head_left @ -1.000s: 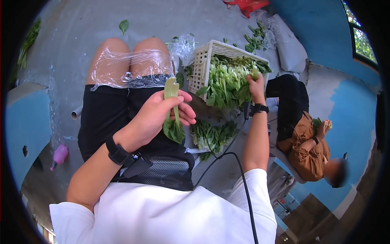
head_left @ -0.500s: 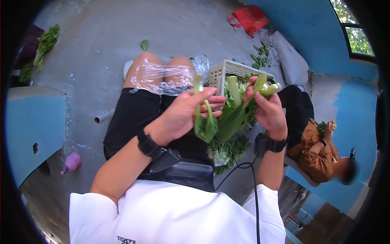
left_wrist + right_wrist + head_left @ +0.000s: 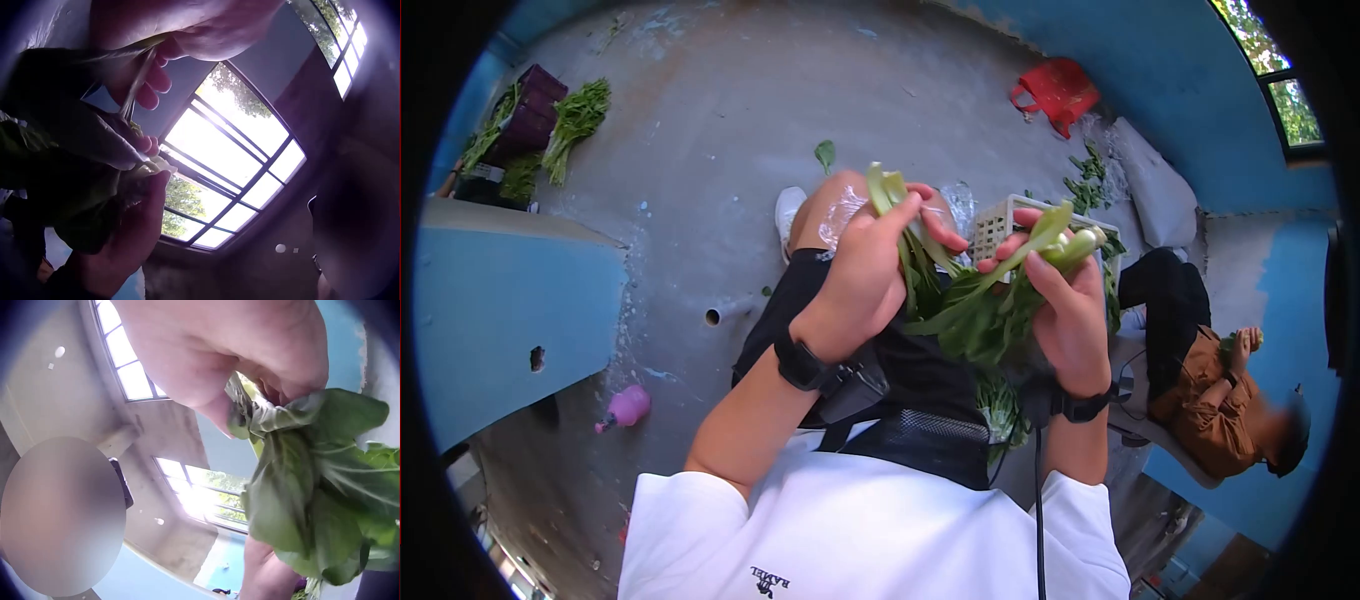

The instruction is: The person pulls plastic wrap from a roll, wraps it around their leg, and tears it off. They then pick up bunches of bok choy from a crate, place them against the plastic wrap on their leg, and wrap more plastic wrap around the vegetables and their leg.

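My left hand (image 3: 862, 285) pinches pale-green stems of leafy greens (image 3: 887, 190) between thumb and fingers, their leaves hanging below the palm. Close beside it, my right hand (image 3: 1072, 325) grips a bigger bunch of leafy greens (image 3: 990, 325), whose white cut ends point up past the thumb. The two lots of leaves overlap over my lap in the head view. In the right wrist view, broad dark leaves (image 3: 294, 487) spread out from under the right hand. The left wrist view shows the left hand (image 3: 187, 28) above, with the bunch mostly in shadow.
A white slatted crate (image 3: 992, 236) stands past the right hand, partly hidden by it. More greens (image 3: 1000, 410) lie below. A red bag (image 3: 1060, 92), a purple crate (image 3: 530, 115) and a pink bottle (image 3: 628, 406) are on the floor. Another person (image 3: 1212, 400) sits at right.
My right hand has come from the crate to my left hand, bringing a bunch of greens. The left hand has risen, still holding its stems. The head view has shifted.
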Action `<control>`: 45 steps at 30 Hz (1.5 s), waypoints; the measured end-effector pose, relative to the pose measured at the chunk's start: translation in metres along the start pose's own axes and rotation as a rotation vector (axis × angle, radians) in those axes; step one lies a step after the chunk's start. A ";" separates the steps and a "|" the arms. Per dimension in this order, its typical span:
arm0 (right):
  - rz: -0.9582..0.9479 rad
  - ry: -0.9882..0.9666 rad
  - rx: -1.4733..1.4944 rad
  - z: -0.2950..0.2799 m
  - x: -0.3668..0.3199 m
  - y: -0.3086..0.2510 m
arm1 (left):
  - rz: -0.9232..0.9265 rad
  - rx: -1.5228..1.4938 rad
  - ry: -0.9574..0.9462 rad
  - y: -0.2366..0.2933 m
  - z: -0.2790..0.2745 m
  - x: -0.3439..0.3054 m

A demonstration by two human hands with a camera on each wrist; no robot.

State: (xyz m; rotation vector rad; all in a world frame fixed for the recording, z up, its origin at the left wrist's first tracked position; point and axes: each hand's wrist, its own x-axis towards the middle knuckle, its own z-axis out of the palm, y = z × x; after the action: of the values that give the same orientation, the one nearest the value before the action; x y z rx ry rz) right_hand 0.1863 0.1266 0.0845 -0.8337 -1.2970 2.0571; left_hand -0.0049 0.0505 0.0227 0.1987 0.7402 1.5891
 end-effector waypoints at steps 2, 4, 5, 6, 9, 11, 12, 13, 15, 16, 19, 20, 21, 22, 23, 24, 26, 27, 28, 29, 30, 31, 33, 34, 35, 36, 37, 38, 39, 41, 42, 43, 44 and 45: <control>-0.040 -0.003 0.049 0.016 -0.004 0.001 | -0.007 -0.269 -0.012 0.011 -0.018 0.005; -0.127 -0.104 0.095 0.020 -0.006 0.001 | -0.058 -0.311 0.019 0.026 -0.033 0.005; -0.151 -0.049 0.110 0.021 -0.008 -0.002 | -0.056 -0.383 0.013 0.030 -0.044 0.005; -0.149 -0.053 0.121 0.020 -0.010 -0.007 | -0.053 -0.456 0.008 0.032 -0.055 0.006; -0.174 -0.148 0.186 0.010 -0.012 -0.015 | -0.068 -0.430 -0.007 0.045 -0.064 -0.004; -0.082 -0.121 0.141 0.018 -0.012 -0.014 | -0.161 -0.298 0.000 0.044 -0.057 -0.013; 0.008 -0.096 0.088 0.023 -0.011 -0.014 | -0.172 -0.295 0.004 0.041 -0.054 -0.016; 0.067 -0.134 0.063 0.027 -0.010 -0.013 | -0.259 -0.259 -0.056 0.037 -0.049 -0.019; 0.132 -0.140 0.008 0.040 -0.001 -0.003 | -0.386 -0.206 -0.171 0.025 -0.047 -0.021; 0.195 -0.157 -0.050 0.045 0.004 0.004 | -0.398 -0.206 -0.172 0.018 -0.046 -0.022; 0.127 -0.092 -0.273 0.039 0.015 0.055 | -0.271 -0.179 -0.142 -0.003 -0.032 -0.031; 0.129 -0.089 -0.271 0.035 0.014 0.060 | -0.275 -0.179 -0.141 -0.009 -0.036 -0.032; 0.109 -0.076 -0.337 0.032 0.014 0.065 | -0.208 -0.032 -0.146 -0.014 -0.040 -0.032; 0.091 -0.067 -0.403 0.032 0.014 0.067 | -0.140 0.114 -0.148 -0.017 -0.043 -0.033; 0.091 0.011 -0.312 0.037 0.011 0.069 | -0.188 0.044 -0.087 -0.018 -0.045 -0.035; 0.096 0.009 -0.310 0.036 0.010 0.071 | -0.189 0.042 -0.082 -0.020 -0.048 -0.035; -0.070 0.043 -0.485 0.030 0.008 0.076 | -0.199 0.075 -0.057 -0.024 -0.052 -0.033; -0.068 0.045 -0.484 0.024 0.008 0.079 | -0.202 0.074 -0.056 -0.024 -0.051 -0.033; -0.067 0.034 -0.513 0.018 0.010 0.081 | -0.225 0.064 -0.039 -0.022 -0.050 -0.033; -0.066 0.024 -0.542 0.013 0.011 0.082 | -0.249 0.055 -0.022 -0.021 -0.049 -0.033; -0.064 0.027 -0.542 0.011 0.011 0.082 | -0.252 0.054 -0.023 -0.022 -0.051 -0.032; 0.004 0.061 -0.420 0.009 0.010 0.081 | -0.252 0.020 -0.043 -0.023 -0.053 -0.031; 0.071 0.108 -0.231 0.010 0.008 0.080 | -0.255 -0.015 -0.063 -0.025 -0.059 -0.030; 0.072 0.109 -0.231 0.008 0.008 0.083 | -0.249 -0.023 -0.080 -0.025 -0.062 -0.030; 0.069 0.116 -0.237 0.006 0.009 0.088 | -0.244 -0.030 -0.097 -0.026 -0.064 -0.030; 0.066 0.124 -0.243 0.005 0.009 0.091 | -0.246 -0.031 -0.097 -0.027 -0.062 -0.030; 0.068 0.126 -0.243 0.007 0.008 0.092 | -0.188 0.153 -0.084 -0.028 -0.058 -0.031; 0.067 0.110 -0.279 0.011 0.007 0.092 | -0.128 0.337 -0.072 -0.029 -0.055 -0.031; 0.065 0.094 -0.315 0.014 0.006 0.093 | -0.131 0.337 -0.071 -0.030 -0.053 -0.031; 0.060 0.093 -0.332 0.014 0.006 0.094 | -0.145 0.282 0.004 -0.032 -0.050 -0.031; 0.053 0.090 -0.350 0.014 0.007 0.094 | -0.147 0.282 0.004 -0.031 -0.051 -0.031; 0.054 0.091 -0.350 0.012 0.008 0.093 | -0.194 0.216 0.006 -0.028 -0.054 -0.029; 0.032 0.133 -0.319 0.007 0.008 0.091 | -0.241 0.149 0.009 -0.026 -0.056 -0.028; 0.012 0.173 -0.290 0.003 0.008 0.089 | -0.239 0.146 0.012 -0.024 -0.058 -0.027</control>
State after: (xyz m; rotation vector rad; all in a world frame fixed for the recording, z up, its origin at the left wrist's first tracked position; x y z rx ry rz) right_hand 0.1673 0.0978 0.0018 -1.1222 -1.5146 1.7848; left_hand -0.0112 0.0046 -0.0281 0.1989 0.8571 1.3120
